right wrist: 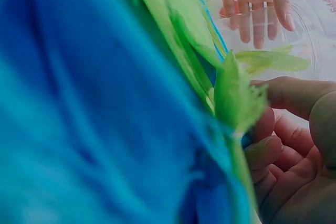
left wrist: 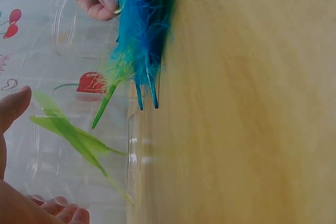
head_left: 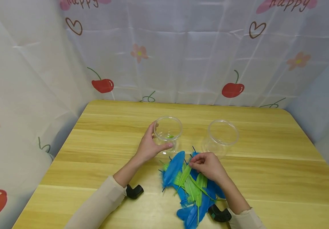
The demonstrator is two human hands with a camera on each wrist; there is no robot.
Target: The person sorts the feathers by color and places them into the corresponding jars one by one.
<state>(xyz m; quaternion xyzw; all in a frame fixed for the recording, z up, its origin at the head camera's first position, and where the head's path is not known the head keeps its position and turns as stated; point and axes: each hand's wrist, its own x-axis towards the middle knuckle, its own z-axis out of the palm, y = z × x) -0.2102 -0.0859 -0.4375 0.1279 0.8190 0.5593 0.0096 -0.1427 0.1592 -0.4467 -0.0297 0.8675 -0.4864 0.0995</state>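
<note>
My left hand (head_left: 149,147) grips a clear plastic cup (head_left: 177,140) from its left side, thumb across the front and fingers round the back. Inside the cup, two light-green feathers (left wrist: 73,135) cross each other in the left wrist view. My right hand (head_left: 209,166) pinches a green feather (head_left: 185,175) at the upper part of a heap. Blue feathers (head_left: 174,169) and more green ones make up this heap, which lies on the table in front of the cup. In the right wrist view, blue feathers (right wrist: 94,108) fill the near side, with the right fingertips against green.
A second clear cup (head_left: 233,140) stands to the right, behind the right hand. The wooden table (head_left: 267,165) ends at a printed cloth backdrop (head_left: 178,70). Black devices (head_left: 135,191) are worn at both wrists, the right one close beside the feather heap.
</note>
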